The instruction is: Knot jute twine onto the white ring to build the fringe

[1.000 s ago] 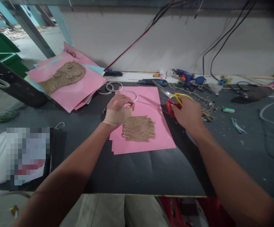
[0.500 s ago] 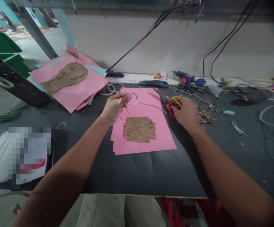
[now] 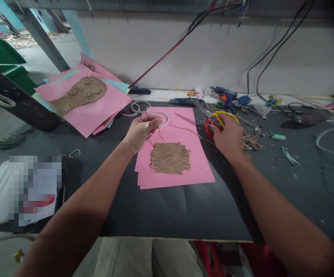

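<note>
Our left hand pinches a cord; the woven-looking mat lies nearer us, rightward; our right hand grips scissors.

Paper sheets lie mid-surface, a twine patch on them. Rings lie by their far left corner; a utility knife lies behind. Back left, a paper pile bears a twine shape. Back right: a glue gun, with twine strands before it.

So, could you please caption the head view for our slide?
Left hand pinching twine above pink paper; right hand holding scissors.
</note>
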Tool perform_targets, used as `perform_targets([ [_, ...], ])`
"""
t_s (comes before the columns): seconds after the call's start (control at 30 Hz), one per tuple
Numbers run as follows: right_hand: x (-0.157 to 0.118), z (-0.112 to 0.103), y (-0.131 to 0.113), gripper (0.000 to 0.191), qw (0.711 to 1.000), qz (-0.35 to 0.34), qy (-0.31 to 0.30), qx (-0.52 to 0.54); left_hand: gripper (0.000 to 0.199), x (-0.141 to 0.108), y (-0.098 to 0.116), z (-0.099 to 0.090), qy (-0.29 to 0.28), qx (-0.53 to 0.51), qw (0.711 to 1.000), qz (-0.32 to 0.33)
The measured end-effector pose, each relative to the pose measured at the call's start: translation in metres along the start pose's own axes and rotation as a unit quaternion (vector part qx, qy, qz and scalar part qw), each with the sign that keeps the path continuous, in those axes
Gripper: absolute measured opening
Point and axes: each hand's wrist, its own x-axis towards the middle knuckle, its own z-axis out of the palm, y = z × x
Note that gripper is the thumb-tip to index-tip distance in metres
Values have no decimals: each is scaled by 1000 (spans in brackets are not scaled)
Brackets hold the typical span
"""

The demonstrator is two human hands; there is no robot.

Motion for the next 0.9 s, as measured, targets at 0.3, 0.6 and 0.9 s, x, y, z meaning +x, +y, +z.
perform_targets([
  [0.3, 1, 1, -4, 43, 999, -34, -28, -2, 26, -2, -1, 2, -22, 15, 1000, 1],
  [0.6, 1, 10, -6, 42, 992, -75, -97, -12, 27, -3, -1, 5, -24, 3, 1000, -7],
  [0.9, -5, 0, -23, 29, 985, -146, -82, 32, 24, -5, -1, 7, -28, 10, 1000, 0],
])
